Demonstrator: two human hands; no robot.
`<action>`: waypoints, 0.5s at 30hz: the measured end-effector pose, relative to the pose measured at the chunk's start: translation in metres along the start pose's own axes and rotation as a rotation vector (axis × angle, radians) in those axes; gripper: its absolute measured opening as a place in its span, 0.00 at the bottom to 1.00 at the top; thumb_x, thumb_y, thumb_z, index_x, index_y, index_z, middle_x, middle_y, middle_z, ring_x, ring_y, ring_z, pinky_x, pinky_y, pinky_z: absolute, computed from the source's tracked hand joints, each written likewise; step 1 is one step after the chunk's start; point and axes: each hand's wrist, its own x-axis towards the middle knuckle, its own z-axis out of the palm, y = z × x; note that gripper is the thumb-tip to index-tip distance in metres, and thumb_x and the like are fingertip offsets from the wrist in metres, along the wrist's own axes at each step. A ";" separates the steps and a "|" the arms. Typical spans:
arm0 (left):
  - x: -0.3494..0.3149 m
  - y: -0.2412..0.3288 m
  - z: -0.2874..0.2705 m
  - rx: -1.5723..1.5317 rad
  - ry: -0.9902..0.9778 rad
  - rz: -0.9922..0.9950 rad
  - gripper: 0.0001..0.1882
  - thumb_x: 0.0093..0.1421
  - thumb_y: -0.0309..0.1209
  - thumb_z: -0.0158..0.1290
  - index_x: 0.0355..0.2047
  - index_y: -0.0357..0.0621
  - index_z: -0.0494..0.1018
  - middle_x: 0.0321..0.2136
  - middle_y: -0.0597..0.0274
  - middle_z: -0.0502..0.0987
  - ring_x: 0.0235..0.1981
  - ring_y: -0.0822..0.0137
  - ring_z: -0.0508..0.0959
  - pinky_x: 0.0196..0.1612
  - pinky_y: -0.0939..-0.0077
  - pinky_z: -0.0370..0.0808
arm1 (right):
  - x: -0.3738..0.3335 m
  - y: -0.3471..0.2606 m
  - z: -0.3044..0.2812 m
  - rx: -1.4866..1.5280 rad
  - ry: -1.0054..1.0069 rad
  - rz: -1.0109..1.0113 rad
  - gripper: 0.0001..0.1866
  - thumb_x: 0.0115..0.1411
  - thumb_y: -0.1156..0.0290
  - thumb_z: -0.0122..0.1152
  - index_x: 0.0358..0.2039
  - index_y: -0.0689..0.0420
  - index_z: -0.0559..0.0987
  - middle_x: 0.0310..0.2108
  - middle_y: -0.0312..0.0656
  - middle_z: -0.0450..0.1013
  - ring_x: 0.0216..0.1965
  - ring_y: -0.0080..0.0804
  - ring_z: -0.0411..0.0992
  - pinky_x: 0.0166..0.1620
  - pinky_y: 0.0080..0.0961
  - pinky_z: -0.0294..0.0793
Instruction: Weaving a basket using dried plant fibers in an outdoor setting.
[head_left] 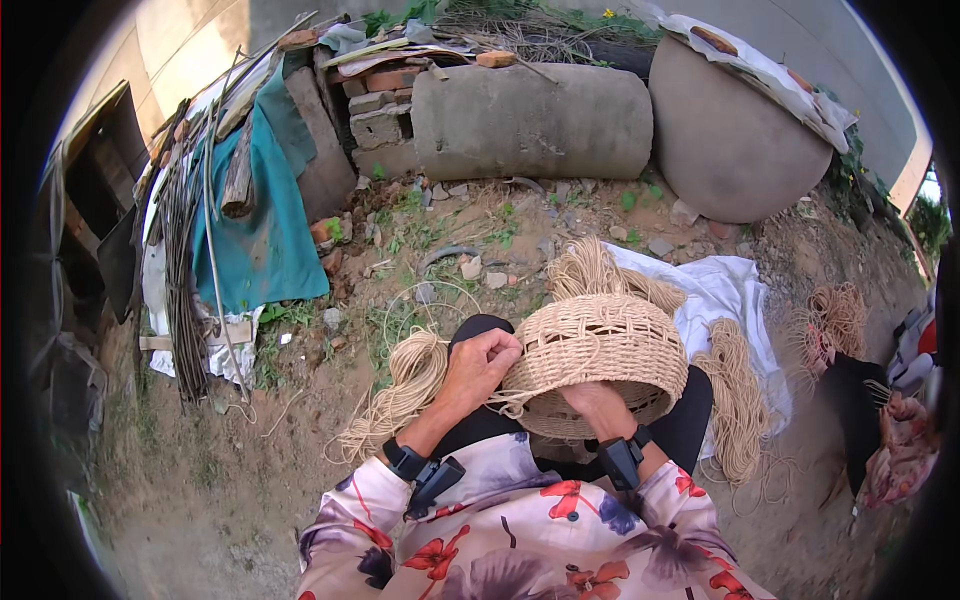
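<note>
A round woven basket [610, 345] of tan cord rests tilted on its side in my lap, its mouth toward me. A band of open gaps runs around its upper wall. At the basket's left side my left hand [477, 366] is closed, fingers curled and pinched against the weave; what lies between the fingertips is too small to make out. A loose strand of cord [513, 408] hangs just below it. My right hand [597, 402] reaches into the basket's mouth, and the wall hides its fingers. Beside my left forearm lies a coil of tan cord [412, 372].
More cord bundles lie behind the basket [600, 268], to its right [737, 405] and farther right [836, 315]. A white sheet [735, 295] spreads under some. Another person [900, 440] sits at the right edge. Concrete pipe [530, 122], bricks and teal cloth [255, 220] stand beyond.
</note>
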 end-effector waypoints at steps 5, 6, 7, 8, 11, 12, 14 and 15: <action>0.007 -0.001 0.007 0.005 0.015 0.029 0.08 0.61 0.28 0.57 0.37 0.37 0.79 0.26 0.67 0.80 0.26 0.78 0.77 0.31 0.79 0.75 | 0.004 -0.015 0.013 0.465 0.096 0.230 0.18 0.70 0.61 0.50 0.54 0.57 0.70 0.51 0.41 0.71 0.51 0.34 0.70 0.58 0.37 0.72; 0.007 0.000 0.006 0.011 0.022 0.035 0.08 0.61 0.28 0.58 0.37 0.36 0.79 0.26 0.64 0.81 0.26 0.76 0.78 0.32 0.78 0.76 | 0.001 -0.020 0.017 0.413 0.077 0.200 0.18 0.69 0.61 0.53 0.54 0.57 0.70 0.50 0.40 0.71 0.51 0.34 0.70 0.58 0.36 0.73; 0.006 0.001 0.006 0.016 0.021 0.024 0.08 0.60 0.28 0.58 0.37 0.36 0.79 0.26 0.61 0.81 0.26 0.75 0.79 0.32 0.76 0.76 | 0.000 -0.025 0.022 0.395 0.010 0.164 0.18 0.68 0.62 0.56 0.53 0.56 0.71 0.50 0.40 0.72 0.50 0.33 0.71 0.57 0.36 0.73; 0.006 0.002 0.005 0.013 0.021 0.021 0.08 0.59 0.27 0.58 0.36 0.35 0.80 0.27 0.58 0.82 0.27 0.73 0.80 0.33 0.75 0.77 | 0.001 -0.030 0.027 0.359 0.065 0.172 0.18 0.67 0.63 0.57 0.53 0.56 0.71 0.50 0.40 0.72 0.50 0.33 0.71 0.57 0.36 0.74; 0.006 0.006 0.004 0.029 0.015 0.034 0.09 0.59 0.28 0.59 0.37 0.35 0.80 0.27 0.57 0.82 0.26 0.72 0.80 0.33 0.74 0.77 | 0.001 -0.039 0.037 0.357 0.055 0.166 0.19 0.65 0.64 0.61 0.53 0.57 0.71 0.50 0.39 0.72 0.51 0.33 0.71 0.57 0.36 0.74; 0.006 0.007 0.004 0.043 0.019 0.036 0.09 0.58 0.28 0.59 0.37 0.35 0.80 0.27 0.57 0.82 0.27 0.71 0.80 0.32 0.74 0.77 | 0.000 -0.040 0.039 0.361 0.041 0.157 0.19 0.65 0.64 0.61 0.53 0.57 0.71 0.50 0.39 0.72 0.51 0.33 0.71 0.57 0.36 0.74; 0.007 0.010 0.004 0.061 0.014 0.021 0.10 0.58 0.29 0.59 0.36 0.34 0.80 0.27 0.56 0.82 0.27 0.70 0.81 0.32 0.73 0.77 | -0.001 -0.039 0.037 0.371 0.028 0.141 0.19 0.65 0.64 0.61 0.53 0.57 0.71 0.50 0.39 0.72 0.51 0.33 0.71 0.57 0.36 0.74; 0.008 0.011 0.004 0.076 0.009 0.045 0.10 0.58 0.30 0.59 0.35 0.34 0.80 0.26 0.55 0.82 0.26 0.69 0.81 0.32 0.73 0.77 | -0.002 -0.038 0.034 0.378 0.030 0.134 0.20 0.65 0.64 0.61 0.53 0.57 0.71 0.50 0.40 0.72 0.52 0.33 0.71 0.58 0.36 0.73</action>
